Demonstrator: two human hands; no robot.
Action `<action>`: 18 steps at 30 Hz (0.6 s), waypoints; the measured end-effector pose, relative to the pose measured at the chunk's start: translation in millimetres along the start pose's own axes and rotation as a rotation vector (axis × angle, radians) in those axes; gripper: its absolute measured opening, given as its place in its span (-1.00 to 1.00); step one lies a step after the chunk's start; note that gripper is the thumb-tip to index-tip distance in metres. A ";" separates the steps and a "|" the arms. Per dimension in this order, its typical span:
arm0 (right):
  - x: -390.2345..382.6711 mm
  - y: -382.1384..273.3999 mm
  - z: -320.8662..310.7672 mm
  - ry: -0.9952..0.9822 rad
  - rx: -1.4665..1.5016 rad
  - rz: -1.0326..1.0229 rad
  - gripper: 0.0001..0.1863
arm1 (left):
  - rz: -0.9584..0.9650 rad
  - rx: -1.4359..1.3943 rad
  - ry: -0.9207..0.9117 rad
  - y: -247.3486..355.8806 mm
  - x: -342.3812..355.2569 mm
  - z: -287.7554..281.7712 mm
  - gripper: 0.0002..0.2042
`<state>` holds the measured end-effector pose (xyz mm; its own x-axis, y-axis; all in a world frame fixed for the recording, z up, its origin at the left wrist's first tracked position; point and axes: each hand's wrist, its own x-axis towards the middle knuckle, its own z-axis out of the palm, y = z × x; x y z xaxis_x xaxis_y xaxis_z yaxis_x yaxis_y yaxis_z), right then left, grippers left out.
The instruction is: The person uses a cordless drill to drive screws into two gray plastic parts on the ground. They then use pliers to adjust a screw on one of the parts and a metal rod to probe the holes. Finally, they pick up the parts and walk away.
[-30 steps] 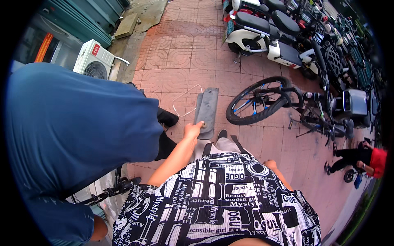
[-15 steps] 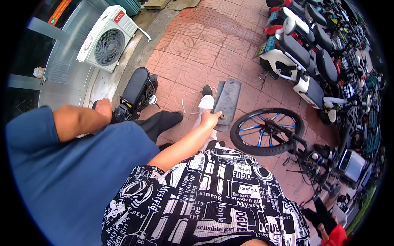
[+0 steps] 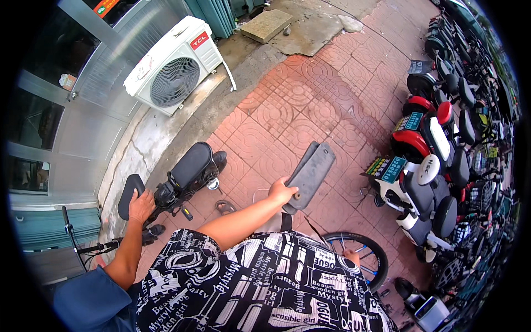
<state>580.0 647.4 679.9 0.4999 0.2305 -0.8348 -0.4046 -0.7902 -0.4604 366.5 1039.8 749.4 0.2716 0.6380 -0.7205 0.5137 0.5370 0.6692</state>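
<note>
A long dark grey panel (image 3: 312, 169), flat with a raised lip along one side, is held out in front of the body by its near end, above the brick pavement (image 3: 287, 110) and not resting on anything. The left hand (image 3: 282, 192) is closed on that near end, with the fingers wrapped over the edge and the thumb side up, and the forearm is stretched out from the printed black-and-white shirt (image 3: 249, 288). Only a bit of the right hand (image 3: 349, 256) is seen past the shirt hem, just beside the bicycle wheel (image 3: 380, 264); whether its fingers are clenched or released cannot be told. At the left a co-worker's hand (image 3: 142, 206), on a blue-sleeved arm, is laid on the black back pad (image 3: 128, 195) of a small black e-bike (image 3: 191, 169) standing on the pavement. An air-conditioner unit (image 3: 174, 66) is set by the wall further back, and parked scooters (image 3: 426, 166) are lined up at the right, well apart from the panel. Judged from this: the panel is gripped at one end only, so the far end is likely to swing or droop. A firm wrap is needed, with the wrist kept stiff. Support from the second hand nearer the middle would help. The far end should be kept clear of the e-bike and the scooters.
</note>
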 end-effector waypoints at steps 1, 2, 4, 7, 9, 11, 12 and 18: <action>2.2 -41.8 13.1 -0.011 0.069 -0.053 -0.78 | 0.025 -0.008 0.030 1.2 17.3 -9.8 -0.41; 2.4 -81.6 25.1 -0.028 0.139 -0.096 -0.77 | 0.050 -0.013 0.055 4.3 34.4 -16.5 -0.40; -1.5 -168.0 53.7 -0.025 0.194 -0.185 -0.85 | 0.074 -0.032 0.022 22.5 60.3 -19.2 -0.40; 3.3 -264.8 81.6 -0.103 0.155 -0.329 -0.84 | 0.104 -0.088 -0.066 69.2 85.9 -11.6 -0.41; 18.8 -306.6 95.0 -0.141 0.152 -0.432 -0.84 | 0.103 -0.100 -0.101 106.8 89.5 -7.8 -0.43; 46.1 -338.9 97.4 -0.195 0.111 -0.415 -0.83 | 0.070 -0.187 -0.205 147.9 98.4 -5.1 -0.45; 61.2 -353.3 99.0 -0.232 0.091 -0.406 -0.82 | 0.051 -0.230 -0.247 163.9 107.6 -4.9 -0.46; 153.2 -436.7 67.3 -0.209 0.017 -0.417 -0.87 | -0.169 -0.326 -0.230 212.0 211.4 -8.7 -0.33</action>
